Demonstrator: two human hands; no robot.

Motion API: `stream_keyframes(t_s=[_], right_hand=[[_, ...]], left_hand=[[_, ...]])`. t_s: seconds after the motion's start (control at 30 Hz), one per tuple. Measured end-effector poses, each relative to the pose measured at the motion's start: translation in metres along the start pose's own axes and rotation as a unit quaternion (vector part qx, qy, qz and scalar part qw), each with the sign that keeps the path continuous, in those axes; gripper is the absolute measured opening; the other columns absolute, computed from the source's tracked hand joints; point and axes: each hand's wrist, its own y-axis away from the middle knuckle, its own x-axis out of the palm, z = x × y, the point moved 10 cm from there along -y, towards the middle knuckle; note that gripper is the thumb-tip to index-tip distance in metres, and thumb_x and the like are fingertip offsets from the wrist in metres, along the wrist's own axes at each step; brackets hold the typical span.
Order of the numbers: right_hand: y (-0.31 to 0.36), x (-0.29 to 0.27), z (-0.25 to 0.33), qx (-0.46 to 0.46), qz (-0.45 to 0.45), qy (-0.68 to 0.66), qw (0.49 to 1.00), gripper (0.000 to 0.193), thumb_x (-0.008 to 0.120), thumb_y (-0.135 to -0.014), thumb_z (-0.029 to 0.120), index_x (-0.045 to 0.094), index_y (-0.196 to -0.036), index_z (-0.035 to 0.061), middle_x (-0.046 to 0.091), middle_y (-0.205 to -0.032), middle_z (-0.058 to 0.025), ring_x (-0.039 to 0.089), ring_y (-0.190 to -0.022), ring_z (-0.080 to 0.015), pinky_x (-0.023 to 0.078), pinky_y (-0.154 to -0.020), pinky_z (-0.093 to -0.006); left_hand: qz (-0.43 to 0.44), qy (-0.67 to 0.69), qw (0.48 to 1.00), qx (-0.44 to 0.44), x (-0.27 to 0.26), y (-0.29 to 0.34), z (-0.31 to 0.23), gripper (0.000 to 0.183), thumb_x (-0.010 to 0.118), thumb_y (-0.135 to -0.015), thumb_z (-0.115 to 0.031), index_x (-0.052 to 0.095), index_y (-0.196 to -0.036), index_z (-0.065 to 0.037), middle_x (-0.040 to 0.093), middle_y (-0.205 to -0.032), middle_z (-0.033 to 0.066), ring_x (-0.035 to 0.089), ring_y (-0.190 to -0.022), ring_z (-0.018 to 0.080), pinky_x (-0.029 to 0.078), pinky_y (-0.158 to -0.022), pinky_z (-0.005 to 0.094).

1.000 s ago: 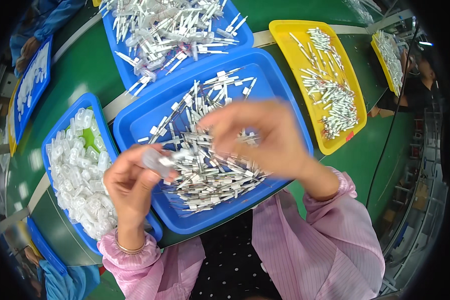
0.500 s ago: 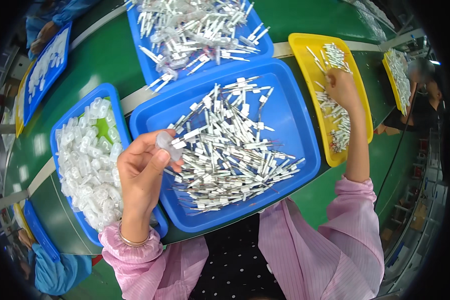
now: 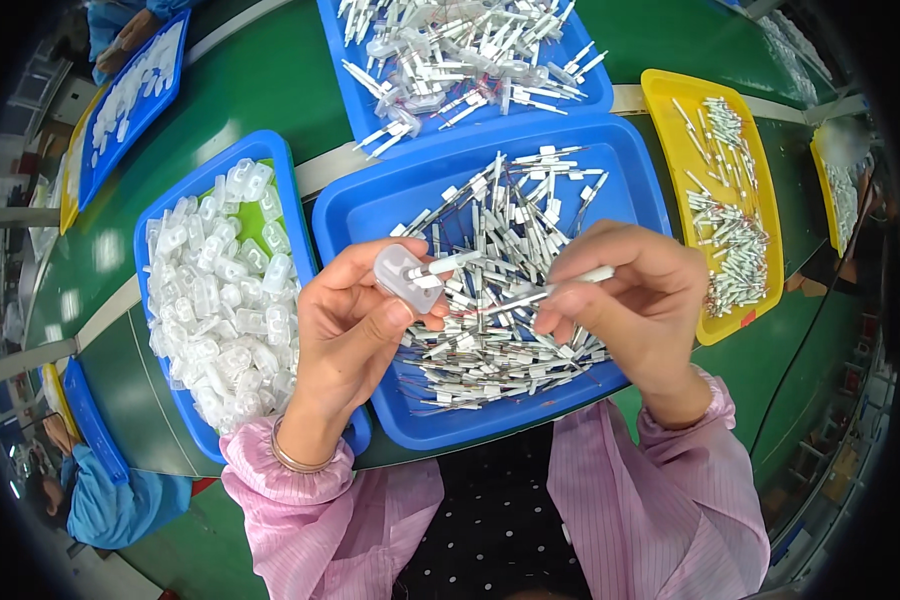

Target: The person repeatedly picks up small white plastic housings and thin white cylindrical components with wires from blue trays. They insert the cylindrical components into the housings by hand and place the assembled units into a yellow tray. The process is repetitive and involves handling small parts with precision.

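My left hand [image 3: 345, 325] pinches a clear plastic housing [image 3: 402, 278] between thumb and fingers. A white stick-like piece [image 3: 455, 263] juts from the housing toward the right. In my right hand [image 3: 645, 310] is a thin white rod [image 3: 592, 275], gripped between thumb and fingertips, its thinner end pointing left toward the housing; the two look apart. Both hands are above the middle blue tray [image 3: 635, 190], which is heaped with white stick-like parts on thin wires [image 3: 515, 345].
Left stands a blue tray [image 3: 296, 215] of clear housings [image 3: 220, 275]. Another blue tray [image 3: 592, 92] behind holds housings with sticks. At right, a yellow tray [image 3: 708, 325] contains small white rods [image 3: 730, 240]. Co-workers in blue sleeves [image 3: 130, 500] appear at the left.
My right hand has come from the yellow tray to the left, bringing a white rod near the housing. My left hand still holds the housing. The view has shifted slightly.
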Motion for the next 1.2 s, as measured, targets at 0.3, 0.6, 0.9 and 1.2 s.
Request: stream_keyframes(t_s=[0.3, 0.6, 0.9, 1.2], right_hand=[[-0.002, 0.003, -0.003, -0.002, -0.044, 0.032, 0.999, 0.009, 0.063, -0.075, -0.008, 0.059, -0.083, -0.0077, 0.063, -0.074, -0.0122, 0.062, -0.064, -0.0115, 0.05, -0.054, -0.0183], [0.001, 0.008, 0.01, -0.033, -0.051, 0.107, 0.992, 0.011, 0.066, -0.069, -0.01, 0.061, -0.078, -0.0068, 0.063, -0.072, -0.0107, 0.06, -0.061, -0.009, 0.046, -0.054, -0.0179], [0.005, 0.036, 0.044, -0.218, 0.027, 0.304, 0.927, 0.016, 0.07, -0.065, -0.007, 0.062, -0.079, -0.0059, 0.061, -0.07, -0.0133, 0.058, -0.053, -0.0138, 0.044, -0.045, -0.0217], [-0.005, 0.033, 0.008, -0.139, 0.019, 0.217, 0.966, 0.012, 0.065, -0.071, -0.005, 0.062, -0.083, -0.0035, 0.063, -0.075, -0.0127, 0.063, -0.064, -0.016, 0.05, -0.053, -0.0243]], left_hand=[[-0.04, -0.048, 0.998, 0.002, -0.002, 0.006, -0.004, 0.039, 0.064, -0.079, -0.011, 0.048, -0.111, 0.005, 0.058, -0.097, 0.0199, 0.058, -0.074, 0.0203, 0.048, -0.063, 0.0277], [-0.005, -0.054, 0.998, 0.027, 0.002, 0.005, -0.01, 0.034, 0.059, -0.079, 0.003, 0.048, -0.111, 0.007, 0.057, -0.1, 0.0169, 0.061, -0.082, 0.0192, 0.051, -0.072, 0.0306], [0.007, -0.067, 0.997, 0.043, 0.003, 0.005, -0.01, 0.035, 0.058, -0.079, 0.003, 0.048, -0.112, 0.008, 0.057, -0.101, 0.0173, 0.061, -0.082, 0.0194, 0.052, -0.072, 0.0312], [-0.005, -0.03, 0.999, 0.019, 0.004, 0.006, -0.003, 0.037, 0.06, -0.079, 0.002, 0.047, -0.113, 0.009, 0.058, -0.099, 0.015, 0.062, -0.082, 0.0195, 0.054, -0.072, 0.0305]])
